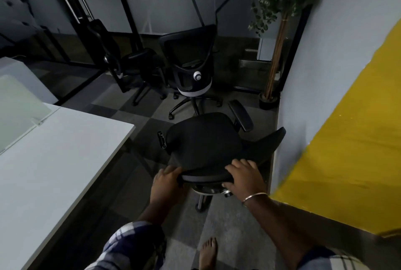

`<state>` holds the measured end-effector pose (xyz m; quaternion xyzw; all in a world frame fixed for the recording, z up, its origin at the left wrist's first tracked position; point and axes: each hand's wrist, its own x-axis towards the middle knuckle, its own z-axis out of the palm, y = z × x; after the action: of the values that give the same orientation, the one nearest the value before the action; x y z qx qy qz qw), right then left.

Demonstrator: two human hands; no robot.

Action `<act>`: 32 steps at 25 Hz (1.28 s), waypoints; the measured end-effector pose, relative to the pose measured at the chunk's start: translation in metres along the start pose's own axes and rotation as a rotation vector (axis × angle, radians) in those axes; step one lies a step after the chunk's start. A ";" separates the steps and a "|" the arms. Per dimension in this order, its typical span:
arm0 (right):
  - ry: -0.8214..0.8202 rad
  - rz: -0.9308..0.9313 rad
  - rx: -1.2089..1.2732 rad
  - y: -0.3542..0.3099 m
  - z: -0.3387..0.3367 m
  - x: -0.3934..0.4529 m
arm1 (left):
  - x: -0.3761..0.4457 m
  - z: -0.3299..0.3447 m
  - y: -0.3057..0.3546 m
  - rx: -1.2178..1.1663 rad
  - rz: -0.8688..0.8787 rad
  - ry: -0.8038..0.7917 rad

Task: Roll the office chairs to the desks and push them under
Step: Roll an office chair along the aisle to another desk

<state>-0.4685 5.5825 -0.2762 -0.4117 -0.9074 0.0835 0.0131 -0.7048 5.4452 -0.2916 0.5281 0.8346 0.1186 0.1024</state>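
**Office chair gripped at its seat edge beside the white desk**

Office chairs numbered three in the head view. Largest of all was the white rectangular desk (56,161), filling the 9 o'clock side, with a frosted glass divider panel (17,109) standing along its far edge. At 3 o'clock rose a grey wall with a slanted yellow painted band (347,152). A tall potted plant with a bamboo-like stem (280,37) stood at 1 o'clock against that wall, in a dark pot on the floor.

Near centre stood the nearest black padded office chair (201,143), on the grey carpet tiles between desk and wall, not under the desk. One armrest showed toward 1 o'clock, and the backrest pointed toward 3 o'clock, close to the wall. Toward 12 o'clock, just beyond it, stood a black mesh-backed office chair with a white lumbar band (191,67); at 11 o'clock stood a third black office chair (134,63), beside black door frames.

The left hand (166,180) clasped the near edge of the nearest chair's seat, fingers curled over the rim. The right hand (243,177), wearing a thin metal bangle (253,196) at the wrist, grasped the same edge, fingers on top and thumb below. A bare foot (208,252) showed at 6 o'clock.
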 end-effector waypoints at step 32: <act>0.033 0.267 0.098 -0.081 0.041 -0.422 | -0.360 0.040 -0.007 -0.098 0.410 -0.094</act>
<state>-0.2537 5.2083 -0.2845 -0.5289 -0.8391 0.1219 0.0367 -0.5473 5.1198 -0.3149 0.6861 0.6973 0.1524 0.1406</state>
